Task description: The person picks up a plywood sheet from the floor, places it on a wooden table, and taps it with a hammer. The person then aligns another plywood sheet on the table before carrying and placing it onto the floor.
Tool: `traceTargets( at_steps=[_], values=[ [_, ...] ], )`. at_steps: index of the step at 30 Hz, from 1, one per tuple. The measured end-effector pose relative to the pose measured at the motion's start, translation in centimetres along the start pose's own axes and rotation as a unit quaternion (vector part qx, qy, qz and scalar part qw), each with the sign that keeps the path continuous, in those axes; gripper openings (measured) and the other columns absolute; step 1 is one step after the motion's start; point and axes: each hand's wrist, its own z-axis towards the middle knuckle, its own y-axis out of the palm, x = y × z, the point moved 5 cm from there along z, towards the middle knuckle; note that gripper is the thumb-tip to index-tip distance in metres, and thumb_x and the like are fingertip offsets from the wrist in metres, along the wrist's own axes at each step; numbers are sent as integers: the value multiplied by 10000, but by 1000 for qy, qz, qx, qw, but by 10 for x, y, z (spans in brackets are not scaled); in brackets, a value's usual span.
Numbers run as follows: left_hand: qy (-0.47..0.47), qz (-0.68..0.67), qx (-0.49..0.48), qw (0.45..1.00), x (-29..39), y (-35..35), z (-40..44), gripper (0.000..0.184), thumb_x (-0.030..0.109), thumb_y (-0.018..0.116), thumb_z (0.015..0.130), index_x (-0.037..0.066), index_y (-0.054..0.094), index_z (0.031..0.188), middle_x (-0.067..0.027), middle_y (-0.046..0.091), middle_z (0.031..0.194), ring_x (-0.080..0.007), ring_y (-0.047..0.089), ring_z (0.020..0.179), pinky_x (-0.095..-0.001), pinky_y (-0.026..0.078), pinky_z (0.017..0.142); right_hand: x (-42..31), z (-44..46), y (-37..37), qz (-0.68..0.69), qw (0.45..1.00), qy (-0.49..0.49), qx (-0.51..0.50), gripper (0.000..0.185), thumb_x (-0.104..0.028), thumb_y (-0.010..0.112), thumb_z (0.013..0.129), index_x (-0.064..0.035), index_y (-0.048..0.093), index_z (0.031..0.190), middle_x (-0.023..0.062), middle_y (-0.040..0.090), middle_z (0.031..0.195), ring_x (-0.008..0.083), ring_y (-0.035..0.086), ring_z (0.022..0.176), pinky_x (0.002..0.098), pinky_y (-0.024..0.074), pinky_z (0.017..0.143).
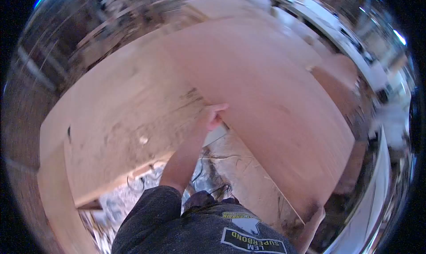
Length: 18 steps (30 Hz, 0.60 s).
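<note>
Left hand (214, 116) grips the edge and right hand (315, 219) the corner of a broad reddish-brown wooden sheet (275, 103), spaced apart probably for balance.

Dim fisheye view from my head: straight edges bow outward and the corners fall to black. Lights (400, 37) glare at upper left and right; blur smears the background; a soft shadow darkens the reddish sheet (262, 98) beside my right fingers (320, 213).
</note>
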Motion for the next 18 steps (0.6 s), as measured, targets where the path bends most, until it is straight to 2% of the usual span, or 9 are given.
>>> traceTargets(
  at_steps=[2, 4, 6, 8, 13, 15, 16, 17, 18],
  values=[
    [123, 4, 28, 992, -3, 31, -53, 247, 109, 754, 789, 45, 644, 1001, -58, 671, 967, -163, 650, 880, -303, 547, 768, -19, 8, 6, 3, 1000, -18, -17, 475, -304, 616, 892, 94, 616, 1150, 133, 658, 1072, 244, 619, 930, 372, 505, 804],
    [79, 120, 146, 979, -13, 15, -109, 330, 127, 722, 817, 15, 615, 1108, -111, 675, 1029, -220, 660, 952, -370, 537, 867, -16, 27, -2, -81, 991, -66, -78, 482, -327, 597, 937, 98, 607, 1165, 141, 655, 1086, 238, 609, 942, 360, 502, 808],
    [109, 103, 173, 973, -28, 6, -160, 408, 125, 703, 831, -3, 576, 1198, -143, 661, 1099, -258, 652, 1019, -410, 520, 938, -19, 35, 16, -119, 979, -109, -121, 483, -328, 596, 942, 97, 604, 1171, 143, 654, 1093, 239, 608, 946, 360, 502, 810],
    [234, -30, 104, 966, -40, -3, -212, 483, 103, 698, 830, -7, 529, 1269, -153, 630, 1178, -275, 628, 1079, -421, 496, 980, -16, 45, 34, -124, 969, -141, -162, 484, -329, 595, 947, 97, 601, 1177, 145, 652, 1101, 239, 608, 951, 359, 502, 813],
    [272, -89, 228, 931, -86, -71, -341, 540, 130, 692, 822, -4, 499, 1308, -147, 603, 1239, -297, 596, 1136, -476, 474, 996, -40, 66, 123, -92, 932, -210, -283, 486, -331, 591, 958, 96, 594, 1191, 149, 648, 1120, 240, 606, 962, 359, 503, 820],
    [302, -113, 262, 909, -107, -95, -389, 563, 149, 696, 809, -3, 495, 1313, -145, 600, 1246, -302, 586, 1152, -494, 466, 1001, -62, 51, 177, -121, 914, -218, -321, 458, -280, 625, 937, 55, 593, 1247, 183, 636, 1207, 276, 607, 1064, 399, 494, 907],
    [346, -159, 252, 890, -116, -103, -411, 534, 110, 699, 805, -28, 508, 1285, -148, 601, 1242, -285, 566, 1181, -441, 463, 998, -68, 39, 207, -122, 903, -222, -346, 455, -278, 618, 946, 60, 583, 1250, 167, 636, 1200, 260, 604, 1063, 377, 486, 913],
    [372, -174, 273, 870, -126, -114, -433, 532, 113, 693, 801, -34, 510, 1278, -152, 604, 1229, -284, 564, 1180, -449, 468, 990, -72, 25, 234, -124, 899, -222, -357, 454, -276, 611, 955, 64, 574, 1252, 151, 635, 1193, 244, 602, 1062, 355, 479, 919],
    [387, -190, 287, 855, -138, -123, -450, 529, 116, 686, 797, -40, 513, 1272, -155, 608, 1217, -282, 563, 1178, -458, 472, 981, -76, 6, 255, -45, 896, -195, -396, 433, -241, 628, 946, 45, 576, 1267, 141, 635, 1206, 236, 603, 1080, 343, 466, 947]
  ],
)
